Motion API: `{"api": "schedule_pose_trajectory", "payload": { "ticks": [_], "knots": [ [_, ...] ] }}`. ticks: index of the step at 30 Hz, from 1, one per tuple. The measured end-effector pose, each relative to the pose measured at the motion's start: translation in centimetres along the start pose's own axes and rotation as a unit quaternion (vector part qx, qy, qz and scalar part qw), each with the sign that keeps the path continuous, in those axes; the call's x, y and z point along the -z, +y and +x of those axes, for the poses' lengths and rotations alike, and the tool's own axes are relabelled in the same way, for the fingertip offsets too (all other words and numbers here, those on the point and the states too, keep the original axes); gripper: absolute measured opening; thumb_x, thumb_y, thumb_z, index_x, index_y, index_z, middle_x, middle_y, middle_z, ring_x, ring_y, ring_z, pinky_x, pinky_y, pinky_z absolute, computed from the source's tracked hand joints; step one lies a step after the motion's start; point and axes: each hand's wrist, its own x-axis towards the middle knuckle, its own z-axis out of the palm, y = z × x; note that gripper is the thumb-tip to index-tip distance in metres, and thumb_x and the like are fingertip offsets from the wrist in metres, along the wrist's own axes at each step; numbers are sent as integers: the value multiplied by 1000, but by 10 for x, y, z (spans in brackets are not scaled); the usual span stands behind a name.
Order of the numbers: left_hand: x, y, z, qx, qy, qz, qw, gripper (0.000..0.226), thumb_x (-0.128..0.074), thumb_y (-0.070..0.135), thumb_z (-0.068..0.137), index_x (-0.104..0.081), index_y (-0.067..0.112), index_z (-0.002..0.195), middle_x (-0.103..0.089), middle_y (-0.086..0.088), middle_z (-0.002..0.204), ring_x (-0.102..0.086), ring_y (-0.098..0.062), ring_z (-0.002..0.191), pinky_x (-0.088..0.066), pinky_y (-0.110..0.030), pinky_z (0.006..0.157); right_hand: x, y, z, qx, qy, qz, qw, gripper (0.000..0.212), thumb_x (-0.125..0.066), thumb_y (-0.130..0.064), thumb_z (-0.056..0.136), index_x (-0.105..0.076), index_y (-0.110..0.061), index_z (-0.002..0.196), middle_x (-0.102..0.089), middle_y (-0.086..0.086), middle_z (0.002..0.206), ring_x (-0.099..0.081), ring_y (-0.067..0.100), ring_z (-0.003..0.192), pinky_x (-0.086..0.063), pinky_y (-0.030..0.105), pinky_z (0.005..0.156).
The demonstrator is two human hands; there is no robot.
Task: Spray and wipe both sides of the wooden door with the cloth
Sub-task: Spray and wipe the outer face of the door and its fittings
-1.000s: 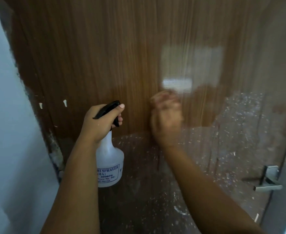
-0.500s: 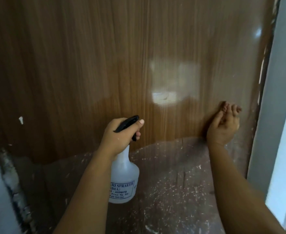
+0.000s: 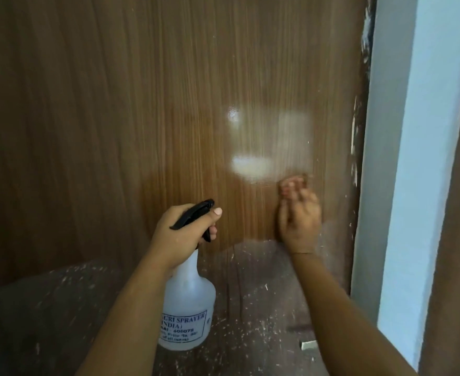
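My left hand (image 3: pixel 181 234) holds the spray bottle (image 3: pixel 187 308). My blurry right hand (image 3: pixel 299 215), fingers curled, I cannot tell on what, could skip dusty door (image 3: pixel 115 118) spots at 6 o'clock.

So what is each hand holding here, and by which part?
The left hand grips the spray bottle by its neck, just under the black trigger head. The right hand is against the wooden door, fingers curled and blurred; no cloth can be made out.
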Motion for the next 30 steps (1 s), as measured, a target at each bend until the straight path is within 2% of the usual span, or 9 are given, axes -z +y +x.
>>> {"api": "schedule_pose_trajectory", "payload": {
  "ticks": [6,8,10,13,16,19,22,26,30],
  "knots": [
    [-26,0,-12,-5,-15,35,999,39,-68,53,80,-73,15,73,-74,-8,75,-73,-28,80,-55,-58,89,5,6,-8,-340,118,64,931,44,-53,-19,97,-54,-4,139,-49,17,146,-41,34,138,-36,51,111],
    [-34,1,-15,-6,-13,34,999,39,-68,52,81,-72,14,72,-73,-9,75,-73,-29,80,-55,-58,89,0,-30,-22,-275,69,61,957,44,-54,-19,97,-54,-5,139,-50,16,144,-37,29,138,-34,47,112],
    [-45,3,-17,-9,-14,26,1000,37,-71,45,85,-72,10,75,-73,-12,75,-72,-29,78,-55,-58,88,2,-38,-47,26,-76,40,996,44,-56,-19,96,-55,-8,138,-54,14,140,-43,30,132,-40,46,106],
    [-61,5,-14,-3,-6,10,1000,30,-73,32,91,-72,3,82,-71,-18,77,-71,-27,74,-57,-57,86,11,7,-28,268,-197,19,943,51,-62,-16,94,-47,-15,142,-53,15,141,-53,38,122,-50,53,94],
    [-72,5,-10,0,-10,15,1000,30,-72,34,91,-72,6,83,-73,-14,78,-72,-26,76,-58,-53,86,24,53,-9,13,-114,-17,993,45,-52,-19,96,-49,-13,141,-54,18,137,-53,39,117,-48,51,92],
    [-84,5,-9,-2,-10,6,1000,28,-72,34,91,-71,8,80,-72,-12,77,-72,-25,75,-59,-48,83,31,60,-21,-269,2,-5,963,51,-46,-26,101,-43,-6,147,-40,19,152,-35,37,140,-33,53,113],
    [-93,8,-8,-4,-10,4,1000,31,-71,33,92,-70,3,82,-72,-12,76,-72,-27,76,-59,-46,83,24,21,-52,-202,-47,-31,978,55,-40,-32,101,-37,-5,149,-33,19,156,-26,37,145,-23,51,118],
    [-99,9,-6,-8,-3,-2,1000,28,-72,33,91,-71,8,80,-73,-12,76,-73,-31,79,-59,-50,85,25,26,-37,106,-188,8,976,50,-42,-26,102,-39,-10,149,-33,15,157,-25,33,147,-26,51,118],
    [-100,1,-3,-3,-20,8,1000,37,-71,46,86,-72,10,80,-74,-8,76,-73,-27,80,-56,-56,89,22,61,81,-20,-40,27,999,46,-51,-18,100,-48,-5,144,-43,19,150,-33,36,142,-29,41,117]
  ]
}}
